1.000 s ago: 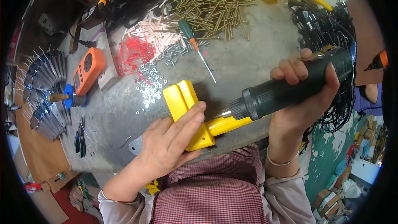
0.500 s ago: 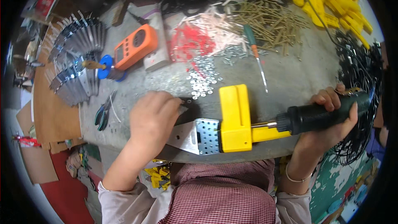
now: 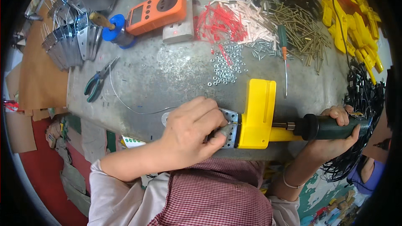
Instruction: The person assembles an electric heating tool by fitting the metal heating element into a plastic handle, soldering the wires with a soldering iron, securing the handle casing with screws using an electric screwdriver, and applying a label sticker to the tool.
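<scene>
My right hand (image 3: 341, 119) is wrapped round a dark green and black electric screwdriver (image 3: 331, 127) lying sideways. Its bit points left and meets the yellow plastic housing (image 3: 256, 117), near the table's front edge. A perforated metal bracket (image 3: 228, 140) joins the housing's left side. Over that bracket is my left hand (image 3: 192, 132), thumb and fingers closed at the holes. Whatever sits between its fingertips is too small or hidden to name. The hand also covers most of the metal blade-like part left of the bracket.
Hex nuts (image 3: 226, 69) lie scattered beyond the housing, with red sleeves (image 3: 217, 23), white sleeves (image 3: 255, 19) and brass-coloured rods (image 3: 303, 33) behind. A screwdriver (image 3: 284, 58) lies at right, pliers (image 3: 96, 81) at left. An orange meter (image 3: 157, 11), solder spool (image 3: 119, 31) and power strip (image 3: 180, 32) stand farther back.
My left hand has moved right, from beside the loose nuts onto the perforated bracket. My right hand still grips the electric screwdriver against the yellow housing. The whole view has shifted.
</scene>
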Available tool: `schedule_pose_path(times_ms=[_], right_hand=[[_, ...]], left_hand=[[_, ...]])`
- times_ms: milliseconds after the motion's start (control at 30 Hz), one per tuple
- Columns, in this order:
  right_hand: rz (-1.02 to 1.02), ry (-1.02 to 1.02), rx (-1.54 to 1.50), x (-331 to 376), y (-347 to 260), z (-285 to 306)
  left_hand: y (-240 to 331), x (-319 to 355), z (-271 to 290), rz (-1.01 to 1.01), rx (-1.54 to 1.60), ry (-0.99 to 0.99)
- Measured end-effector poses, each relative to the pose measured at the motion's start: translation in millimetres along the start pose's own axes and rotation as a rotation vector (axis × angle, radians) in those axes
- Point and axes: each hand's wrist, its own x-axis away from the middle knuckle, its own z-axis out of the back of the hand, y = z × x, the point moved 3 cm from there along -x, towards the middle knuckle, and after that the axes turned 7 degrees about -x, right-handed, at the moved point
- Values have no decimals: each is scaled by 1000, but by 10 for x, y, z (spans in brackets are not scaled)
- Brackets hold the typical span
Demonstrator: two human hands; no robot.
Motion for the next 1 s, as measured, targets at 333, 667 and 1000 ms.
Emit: schedule_pose_path(times_ms=[333,667,1000], right_hand=[[-20,91,-54,18,23,23],[-59,143,-14,-38,14,-73],[-83,221,-38,-41,7,-45]], left_hand=[[26,110,-192,-61,13,200],[-31,38,-129,64,167,156],[-16,26,-145,22,200,127]])
